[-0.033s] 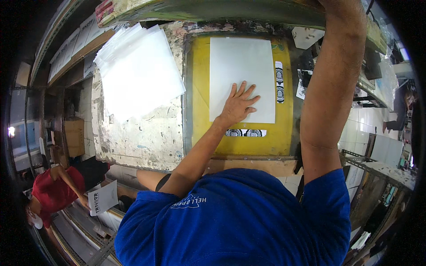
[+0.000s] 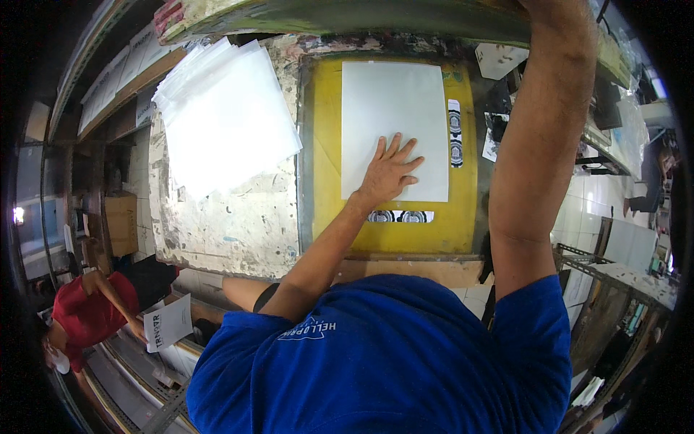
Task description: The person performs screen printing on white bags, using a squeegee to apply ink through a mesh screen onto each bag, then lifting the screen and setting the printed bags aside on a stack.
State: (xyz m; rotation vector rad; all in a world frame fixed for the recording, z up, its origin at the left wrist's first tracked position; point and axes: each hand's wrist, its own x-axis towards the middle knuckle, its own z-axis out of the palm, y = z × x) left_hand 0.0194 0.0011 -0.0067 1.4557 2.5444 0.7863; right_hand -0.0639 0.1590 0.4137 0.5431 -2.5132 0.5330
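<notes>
My left hand lies flat, fingers spread, on the lower half of a blank white sheet. The sheet rests on a yellow board. Two narrow strips with black round prints are on the board: one strip along the sheet's right edge, the other strip below its lower edge. My right arm stretches up the right side to a raised frame across the top; the hand itself is outside the picture.
A fanned stack of white translucent sheets sits left, on a paint-stained tabletop. At lower left, a person in a red shirt holds a printed white sheet. A cardboard box stands at left; metal racks stand at right.
</notes>
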